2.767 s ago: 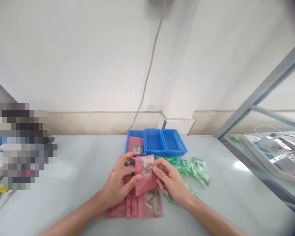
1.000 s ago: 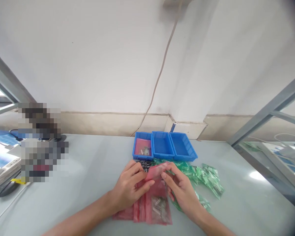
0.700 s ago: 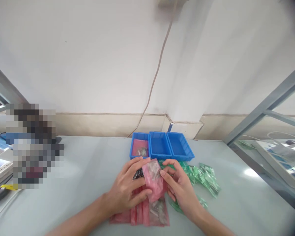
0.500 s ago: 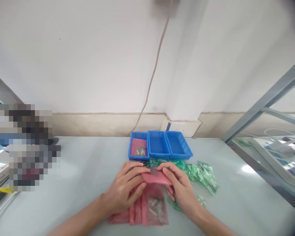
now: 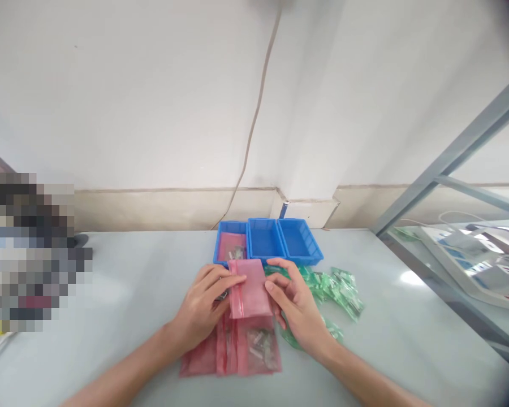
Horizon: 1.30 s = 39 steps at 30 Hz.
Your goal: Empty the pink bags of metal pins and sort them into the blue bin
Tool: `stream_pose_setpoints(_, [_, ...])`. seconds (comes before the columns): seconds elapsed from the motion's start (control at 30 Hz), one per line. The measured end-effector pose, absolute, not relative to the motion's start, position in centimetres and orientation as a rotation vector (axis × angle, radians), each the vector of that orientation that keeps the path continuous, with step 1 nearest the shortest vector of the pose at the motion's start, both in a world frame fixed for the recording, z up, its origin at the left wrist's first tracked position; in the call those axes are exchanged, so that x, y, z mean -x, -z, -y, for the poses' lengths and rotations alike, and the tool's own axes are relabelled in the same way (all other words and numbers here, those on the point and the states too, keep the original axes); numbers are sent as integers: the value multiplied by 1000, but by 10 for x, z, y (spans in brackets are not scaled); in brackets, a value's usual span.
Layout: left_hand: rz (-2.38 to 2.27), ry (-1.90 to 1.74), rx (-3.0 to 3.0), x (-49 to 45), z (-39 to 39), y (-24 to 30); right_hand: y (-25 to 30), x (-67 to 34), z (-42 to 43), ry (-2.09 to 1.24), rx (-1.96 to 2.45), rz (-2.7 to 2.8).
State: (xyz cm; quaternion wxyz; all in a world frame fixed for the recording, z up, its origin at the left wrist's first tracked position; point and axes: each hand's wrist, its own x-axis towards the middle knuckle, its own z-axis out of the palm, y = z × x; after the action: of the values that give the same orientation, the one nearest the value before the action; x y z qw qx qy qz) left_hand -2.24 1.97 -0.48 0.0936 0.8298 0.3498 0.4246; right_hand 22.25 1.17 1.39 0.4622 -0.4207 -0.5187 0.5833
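Note:
A pink zip bag [image 5: 253, 294] is held up between my hands, with its zip strip along the left side. My left hand [image 5: 203, 302] pinches the zip side, index finger lying across its front. At the opposite edge, the thumb and fingers of my right hand [image 5: 294, 302] grip the bag. Beneath it on the table lie more pink bags [image 5: 199, 356], one with a clear window [image 5: 263, 347] that shows small pale and metallic parts. Something small and dark is partly hidden by my left fingers.
Three blue bins stand in a row behind my hands; the left bin [image 5: 217, 243] contains a pink bag with parts. Green bags [image 5: 339, 291] of parts lie to the right. A grey metal frame [image 5: 424, 186] rises at the right, and a pixelated area covers the far left.
The pink bag has turned from nearly edge-on to facing me, now more upright. Both hands have shifted slightly, and the whole view has moved a little.

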Motion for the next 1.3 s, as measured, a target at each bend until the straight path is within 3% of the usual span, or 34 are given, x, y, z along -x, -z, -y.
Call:
stream_pose_setpoints(0.23, [-1197,-1247,-2284,22,-30,-18,-36,-227,-29,-1333,1112,1551])
stream_pose_setpoints(0.67, [-1403,-1191,-1733,17,-66,-30,-22,-218,-30,-1374,1098,1303])
stream_pose_setpoints(0.93, [-1433,-1135,-1800,21,-121,-32,-5,-230,-21,-1109,1148,1422])
stream_pose_setpoints(1.3, [-1706,-690,-2135,11,-121,-37,-12,-237,-22,-1030,1103,1513])
